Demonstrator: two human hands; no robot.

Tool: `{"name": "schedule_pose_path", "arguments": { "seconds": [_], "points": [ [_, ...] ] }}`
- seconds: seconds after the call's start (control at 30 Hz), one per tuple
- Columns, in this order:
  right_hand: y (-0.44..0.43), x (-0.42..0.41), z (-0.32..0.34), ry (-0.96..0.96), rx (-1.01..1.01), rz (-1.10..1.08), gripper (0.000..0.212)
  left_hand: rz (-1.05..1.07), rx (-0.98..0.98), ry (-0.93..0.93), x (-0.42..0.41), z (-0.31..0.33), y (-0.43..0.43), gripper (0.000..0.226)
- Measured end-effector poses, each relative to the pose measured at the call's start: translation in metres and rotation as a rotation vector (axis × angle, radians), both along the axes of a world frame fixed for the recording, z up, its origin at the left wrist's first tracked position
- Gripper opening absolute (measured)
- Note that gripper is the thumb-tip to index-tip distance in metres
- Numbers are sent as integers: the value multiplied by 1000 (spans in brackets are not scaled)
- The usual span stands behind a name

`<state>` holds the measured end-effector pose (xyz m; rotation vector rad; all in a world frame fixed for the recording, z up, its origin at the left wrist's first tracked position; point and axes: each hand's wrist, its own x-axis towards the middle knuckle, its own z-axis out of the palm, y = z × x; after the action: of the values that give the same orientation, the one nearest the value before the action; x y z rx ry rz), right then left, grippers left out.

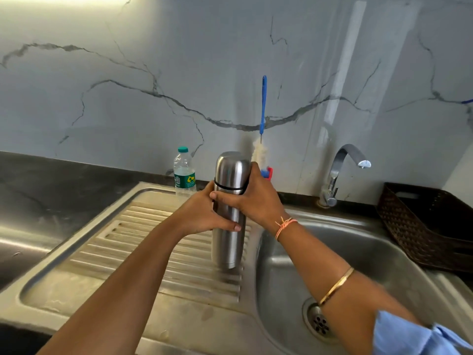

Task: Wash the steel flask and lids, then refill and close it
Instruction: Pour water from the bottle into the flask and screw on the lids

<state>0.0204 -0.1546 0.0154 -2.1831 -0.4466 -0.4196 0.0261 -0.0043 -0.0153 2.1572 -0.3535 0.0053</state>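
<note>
A tall steel flask (227, 247) stands upright at the right edge of the ribbed draining board (153, 252), beside the sink basin. Its steel cup lid (231, 170) sits on top above a black ring. My left hand (202, 213) grips the flask's body at mid-height, thumb across the front. My right hand (256, 198) wraps around the lid and the neck from the right side.
A small plastic water bottle (184, 172) with a green cap stands behind the flask. A blue-handled bottle brush (262, 119) leans on the marble wall. The steel tap (340, 170) curves over the sink basin (371, 252), with its drain (318, 322) near. A dark woven basket (430, 226) sits at the right.
</note>
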Motion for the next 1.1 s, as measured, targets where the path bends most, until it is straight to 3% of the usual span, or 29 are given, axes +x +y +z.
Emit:
{"name": "schedule_pose_path", "arguments": {
  "seconds": [0.13,0.43,0.63,1.1],
  "points": [
    [12,2,14,63,-27,-42,79,27,-88,60,0,13,8,92],
    [51,14,19,197,121,-116,78,38,-185,102,16,19,32,80],
    [62,30,6,239,182,-179,78,7,-157,133,38,9,38,76],
    [69,49,-15,255,145,-183,77,-44,-222,169,61,-16,46,85]
  ]
}}
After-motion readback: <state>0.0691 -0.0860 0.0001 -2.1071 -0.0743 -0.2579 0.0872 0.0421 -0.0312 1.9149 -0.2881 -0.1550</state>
